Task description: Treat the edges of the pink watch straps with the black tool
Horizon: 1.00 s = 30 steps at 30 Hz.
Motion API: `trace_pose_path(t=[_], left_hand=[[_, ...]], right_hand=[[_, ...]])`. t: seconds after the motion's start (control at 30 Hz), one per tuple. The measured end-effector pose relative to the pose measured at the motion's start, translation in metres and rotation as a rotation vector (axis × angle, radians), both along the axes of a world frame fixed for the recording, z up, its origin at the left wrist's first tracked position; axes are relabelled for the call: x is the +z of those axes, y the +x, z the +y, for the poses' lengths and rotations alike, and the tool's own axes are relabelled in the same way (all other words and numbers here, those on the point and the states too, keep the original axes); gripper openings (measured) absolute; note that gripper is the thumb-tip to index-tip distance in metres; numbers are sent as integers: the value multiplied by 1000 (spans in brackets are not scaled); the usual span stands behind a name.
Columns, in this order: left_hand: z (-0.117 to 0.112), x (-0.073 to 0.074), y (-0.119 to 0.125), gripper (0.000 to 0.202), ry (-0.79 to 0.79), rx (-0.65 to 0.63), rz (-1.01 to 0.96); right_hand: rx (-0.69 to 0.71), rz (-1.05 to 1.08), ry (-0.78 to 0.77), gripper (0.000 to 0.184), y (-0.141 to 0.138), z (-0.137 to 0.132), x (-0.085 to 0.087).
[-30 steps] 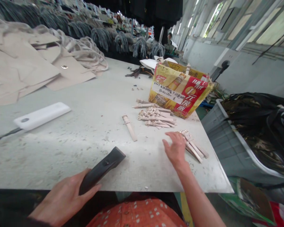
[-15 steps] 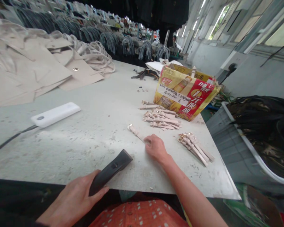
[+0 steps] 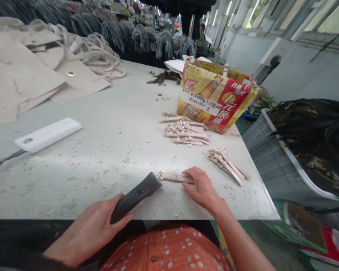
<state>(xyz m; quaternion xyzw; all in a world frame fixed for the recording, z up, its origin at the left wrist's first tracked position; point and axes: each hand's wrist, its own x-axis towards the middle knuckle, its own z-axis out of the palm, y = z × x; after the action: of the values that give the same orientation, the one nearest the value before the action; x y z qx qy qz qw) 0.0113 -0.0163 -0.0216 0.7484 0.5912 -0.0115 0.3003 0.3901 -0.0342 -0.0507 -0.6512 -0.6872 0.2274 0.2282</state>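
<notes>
A pale buckled strap [image 3: 175,177] is laid flat toward the near side of the table [image 3: 115,150], buckle to the left. Its right end is pinched in the grip of the right hand [image 3: 202,190], seemingly so that it is kept from sliding. A black handheld tool [image 3: 135,196] is wrapped in the closed grip of the left hand [image 3: 93,227], its head set just beside the buckle; whether they touch cannot be told.

Farther off, a loose strap pile [image 3: 188,133] is set before a yellow carton [image 3: 214,99], and a strap bundle [image 3: 228,165] is fanned at right, both presumably kept within reach. The table's near edge is crossed by the left hand and right forearm [image 3: 235,233]; its right edge is bordered by a grey bin [image 3: 267,158]. Sideways room is offered by the speckled stretch between the tool and a corded white device [image 3: 51,134] at left.
</notes>
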Motion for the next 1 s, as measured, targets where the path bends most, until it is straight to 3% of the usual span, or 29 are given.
trace_pose_path(t=[0.2, 0.37, 0.7, 1.0], left_hand=[[21, 32, 18, 37, -55, -39, 92], [31, 38, 33, 41, -76, -152, 150], [39, 51, 76, 30, -100, -266, 243], [41, 44, 42, 20, -73, -236, 172]], right_hand=[[36, 134, 55, 26, -36, 22, -30], [43, 249, 140, 27, -31, 19, -49], [110, 239, 78, 34, -24, 16, -34], [118, 187, 173, 33, -18, 10, -44]])
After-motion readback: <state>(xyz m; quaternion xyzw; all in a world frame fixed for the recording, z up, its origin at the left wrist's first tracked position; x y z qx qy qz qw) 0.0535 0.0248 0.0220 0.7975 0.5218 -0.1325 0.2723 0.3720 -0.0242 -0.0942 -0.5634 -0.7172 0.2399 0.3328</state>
